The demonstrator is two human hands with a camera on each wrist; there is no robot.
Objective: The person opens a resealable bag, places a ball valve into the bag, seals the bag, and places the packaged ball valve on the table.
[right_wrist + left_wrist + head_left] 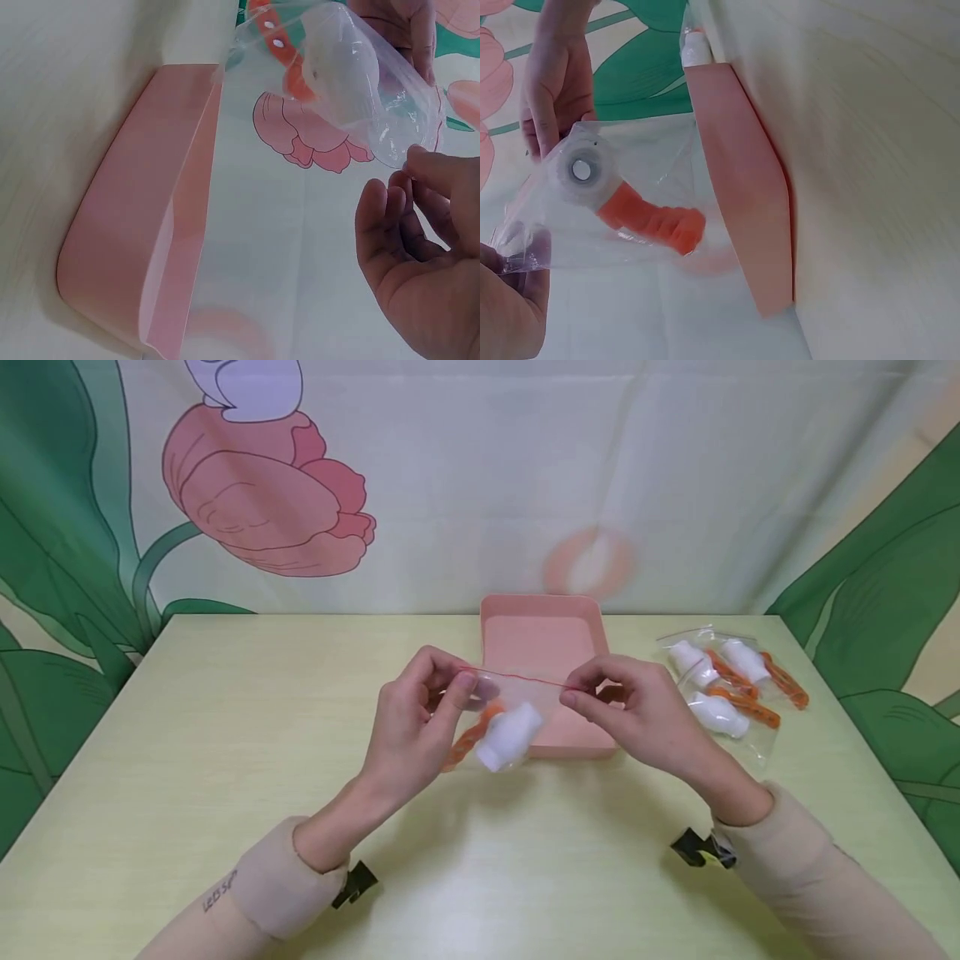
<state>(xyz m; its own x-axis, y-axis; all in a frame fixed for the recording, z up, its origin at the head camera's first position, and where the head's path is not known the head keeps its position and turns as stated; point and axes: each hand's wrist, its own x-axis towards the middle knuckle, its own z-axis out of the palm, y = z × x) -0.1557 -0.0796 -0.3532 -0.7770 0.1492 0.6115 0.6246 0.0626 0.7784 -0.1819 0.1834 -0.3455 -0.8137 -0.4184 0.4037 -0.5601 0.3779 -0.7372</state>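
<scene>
Between my two hands, a clear zip bag [405, 127] with a red line along its top edge is held up over the table. My left hand [412, 718] pinches one end of that edge between thumb and fingers. The other end is pinched by my right hand [645, 710]. Inside the bag hang a white bottle-like piece [510, 735] and an orange strip with holes [467, 745]. The left wrist view shows a round end with a small hole on the white piece. Whether the seal is closed, I cannot tell.
Behind the bag stands a shallow pink box [543, 635], open at the top. To its right lie several similar clear bags [718, 714] with white and orange pieces. A printed curtain [465, 485] hangs along the back edge of the pale wooden table [225, 735].
</scene>
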